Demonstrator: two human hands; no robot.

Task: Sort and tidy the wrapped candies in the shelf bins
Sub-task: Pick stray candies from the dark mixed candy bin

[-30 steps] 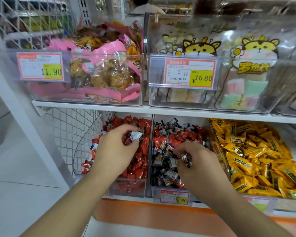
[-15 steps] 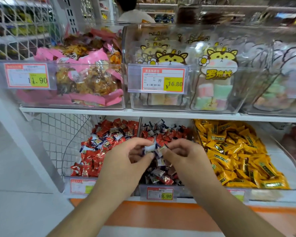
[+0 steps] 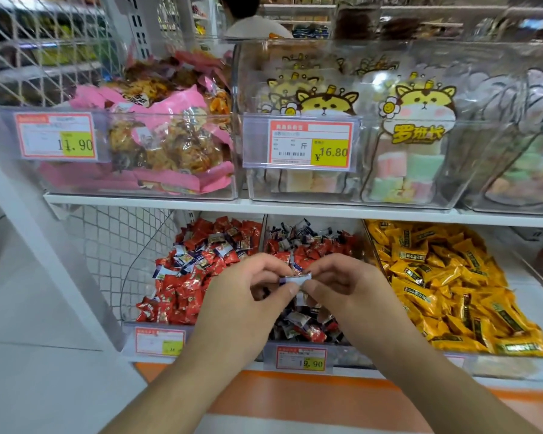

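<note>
Over the middle clear plastic bin [image 3: 298,349], tagged 19.90 [image 3: 301,358], left hand [image 3: 242,296] and right hand [image 3: 342,289] fingers pinched one crinkly white-wrapped candy [image 3: 295,280]; glossy red candies [image 3: 182,292] lay left.

A shop's snack aisle: clear plastic bins [image 3: 342,195] of loose wrapped candies [image 3: 445,277] and bagged snacks [image 3: 170,142] line white shelves [image 3: 295,208], each fronted by an orange-and-yellow price tag [image 3: 309,142] marked with barcodes and prices such as 16.80, 11.90 and 19.90. More stocked shelving [image 3: 295,14] stands in the aisle behind.
</note>
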